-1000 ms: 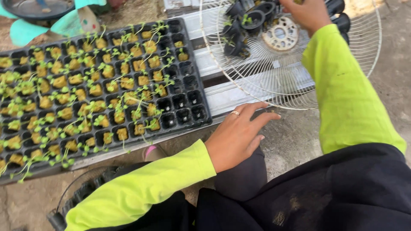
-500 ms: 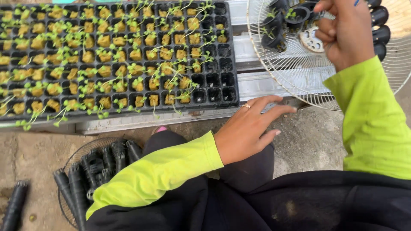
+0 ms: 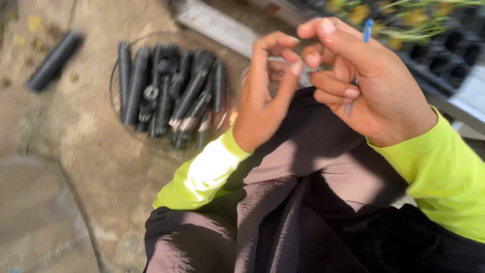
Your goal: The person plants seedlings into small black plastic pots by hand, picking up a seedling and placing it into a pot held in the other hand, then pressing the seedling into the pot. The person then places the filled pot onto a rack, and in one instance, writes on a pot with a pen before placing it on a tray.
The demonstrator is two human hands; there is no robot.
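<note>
blue stick (image 3: 367, 30) seemingly pinched in right hand (image 3: 371, 86), frame blurred.

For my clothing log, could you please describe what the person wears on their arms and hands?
Both arms wear bright yellow-green long sleeves, left and right, with close cuffs at the wrist. The left hand and right hand are bare, without gloves.

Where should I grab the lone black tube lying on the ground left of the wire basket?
Take the lone black tube across its middle, coming from above. It lies flat and slanted on the concrete, apart from the wire basket of tubes, so both long sides look free for fingers. The view is blurred, so finer detail cannot be told.
</note>
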